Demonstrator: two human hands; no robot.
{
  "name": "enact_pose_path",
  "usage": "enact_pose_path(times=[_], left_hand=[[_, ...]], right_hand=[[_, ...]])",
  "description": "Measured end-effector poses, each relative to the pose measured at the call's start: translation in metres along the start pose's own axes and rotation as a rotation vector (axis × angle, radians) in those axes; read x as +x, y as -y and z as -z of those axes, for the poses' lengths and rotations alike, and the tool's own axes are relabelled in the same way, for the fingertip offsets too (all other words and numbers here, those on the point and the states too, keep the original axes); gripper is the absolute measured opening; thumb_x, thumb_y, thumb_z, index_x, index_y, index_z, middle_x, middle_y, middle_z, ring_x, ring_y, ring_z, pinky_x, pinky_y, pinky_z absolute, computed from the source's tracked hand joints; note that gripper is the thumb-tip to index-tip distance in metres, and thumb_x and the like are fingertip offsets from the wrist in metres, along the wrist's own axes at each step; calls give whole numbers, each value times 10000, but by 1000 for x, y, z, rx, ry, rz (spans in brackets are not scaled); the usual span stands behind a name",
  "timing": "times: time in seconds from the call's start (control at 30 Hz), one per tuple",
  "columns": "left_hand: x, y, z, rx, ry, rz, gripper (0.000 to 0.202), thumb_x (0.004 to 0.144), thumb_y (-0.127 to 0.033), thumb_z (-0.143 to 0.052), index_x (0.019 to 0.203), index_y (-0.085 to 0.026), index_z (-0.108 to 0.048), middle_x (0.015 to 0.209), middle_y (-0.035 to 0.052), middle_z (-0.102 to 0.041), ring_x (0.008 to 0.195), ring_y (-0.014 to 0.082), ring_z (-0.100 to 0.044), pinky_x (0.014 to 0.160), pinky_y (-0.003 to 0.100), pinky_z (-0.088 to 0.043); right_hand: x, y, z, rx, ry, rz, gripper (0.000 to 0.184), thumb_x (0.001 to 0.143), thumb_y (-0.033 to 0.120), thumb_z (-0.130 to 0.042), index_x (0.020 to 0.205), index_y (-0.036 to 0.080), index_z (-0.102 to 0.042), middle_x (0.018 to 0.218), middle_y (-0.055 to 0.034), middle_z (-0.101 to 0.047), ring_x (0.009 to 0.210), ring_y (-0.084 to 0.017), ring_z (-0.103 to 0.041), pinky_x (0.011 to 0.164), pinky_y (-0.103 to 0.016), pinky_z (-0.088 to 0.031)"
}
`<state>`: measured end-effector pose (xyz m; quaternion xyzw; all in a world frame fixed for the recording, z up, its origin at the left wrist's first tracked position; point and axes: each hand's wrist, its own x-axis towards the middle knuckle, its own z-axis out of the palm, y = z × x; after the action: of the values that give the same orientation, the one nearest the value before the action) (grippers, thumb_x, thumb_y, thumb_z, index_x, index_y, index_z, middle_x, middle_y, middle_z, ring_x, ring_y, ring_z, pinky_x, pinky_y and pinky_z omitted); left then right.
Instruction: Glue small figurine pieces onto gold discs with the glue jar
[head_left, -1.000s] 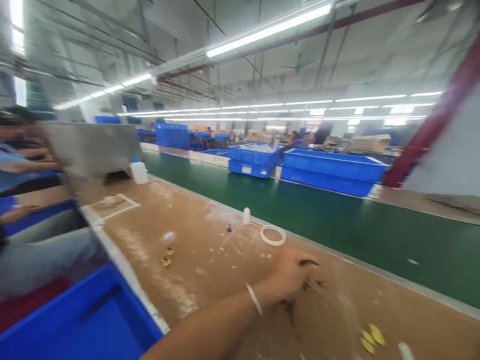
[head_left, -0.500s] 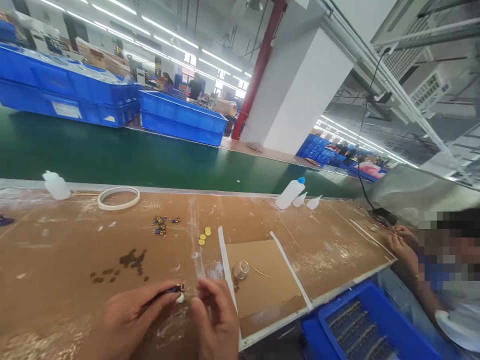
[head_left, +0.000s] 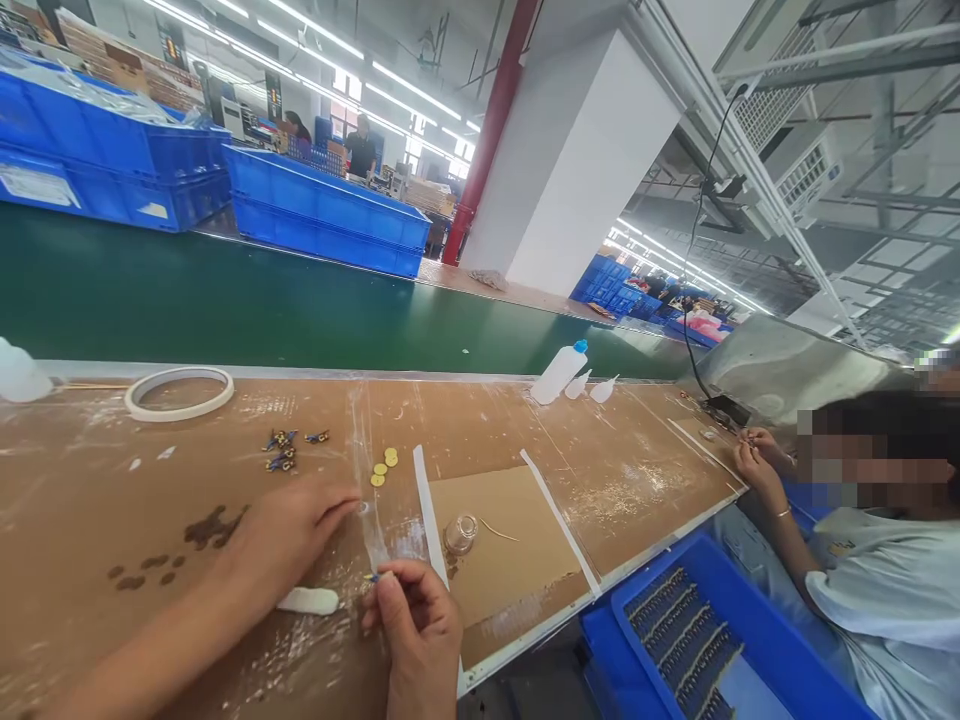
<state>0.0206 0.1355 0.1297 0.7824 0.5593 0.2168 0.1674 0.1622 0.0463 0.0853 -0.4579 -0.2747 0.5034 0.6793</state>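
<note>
My left hand [head_left: 300,520] reaches over the table with thumb and fingers pinched together; what they hold, if anything, is too small to make out. Its fingertips are at a small clear round end on a translucent strip [head_left: 373,540]. Closer to me, my right hand [head_left: 416,620] pinches a small blue piece with a yellowish tip [head_left: 373,577], mostly hidden by the fingers. A white rounded stick [head_left: 311,600] lies under my left wrist. Several yellow discs [head_left: 385,466], small blue-and-gold pieces [head_left: 280,450] and dark brown discs [head_left: 206,528] lie beyond and left.
A clear cup [head_left: 460,534] stands on a cardboard sheet [head_left: 510,560] between white strips. A tape roll [head_left: 180,394] and white bottles [head_left: 559,375] line the back edge. At right, a co-worker [head_left: 862,560] sits behind a blue bin [head_left: 622,610].
The blue piece has passed from my left hand to my right. My left hand has moved forward to the translucent strip, uncovering the white stick. The view has shifted.
</note>
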Motion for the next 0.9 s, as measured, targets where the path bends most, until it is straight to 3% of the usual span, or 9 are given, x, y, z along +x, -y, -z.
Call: enact_pose_path(times=[0.1, 0.2, 0.5, 0.7, 0.83, 0.9], left_hand=[[39, -3, -3, 126, 70, -122, 226, 968, -229, -507, 920, -162, -716, 973, 63, -738, 975, 227, -668, 888, 429, -511], [59, -3, -11, 239, 88, -180, 176, 971, -252, -544, 936, -150, -683, 986, 57, -696, 1007, 224, -645, 885, 442, -521], [62, -6, -20, 358, 94, -217, 62, 923, -175, -614, 917, -137, -662, 990, 50, -681, 995, 226, -644, 890, 453, -525], [56, -17, -7, 63, 45, -32, 140, 942, -240, -589, 908, -156, -696, 936, 47, -721, 910, 211, -669, 882, 448, -512], [21, -18, 11, -286, -34, 213, 244, 876, -408, -607, 942, -230, -759, 975, 34, -792, 896, 239, -716, 826, 382, -517], [-2, -17, 19, -464, -65, 323, 292, 780, -494, -679, 896, -246, -780, 873, 18, -807, 852, 252, -740, 762, 324, -536]], right_hand=[[2, 0, 0, 92, -40, -31, 390, 708, 535, -842, 822, 176, -741, 614, 2, -700, 507, -89, -592, 556, -188, -470], [5, 0, 1, 181, -54, -54, 395, 696, 517, -860, 831, 167, -735, 621, -2, -715, 506, -84, -605, 543, -178, -467], [4, 7, -3, 225, -82, -100, 422, 659, 520, -884, 821, 156, -744, 623, -16, -731, 492, -90, -627, 530, -181, -483], [2, 10, -4, 240, -79, -92, 403, 644, 520, -893, 806, 179, -754, 629, -20, -739, 494, -90, -634, 531, -176, -492], [1, 9, -3, 207, -35, -67, 370, 653, 515, -888, 807, 200, -772, 576, 12, -694, 471, -74, -587, 504, -166, -449], [1, 8, -2, 170, -23, -46, 348, 634, 490, -905, 800, 209, -784, 616, 13, -695, 539, -86, -607, 567, -182, -474]])
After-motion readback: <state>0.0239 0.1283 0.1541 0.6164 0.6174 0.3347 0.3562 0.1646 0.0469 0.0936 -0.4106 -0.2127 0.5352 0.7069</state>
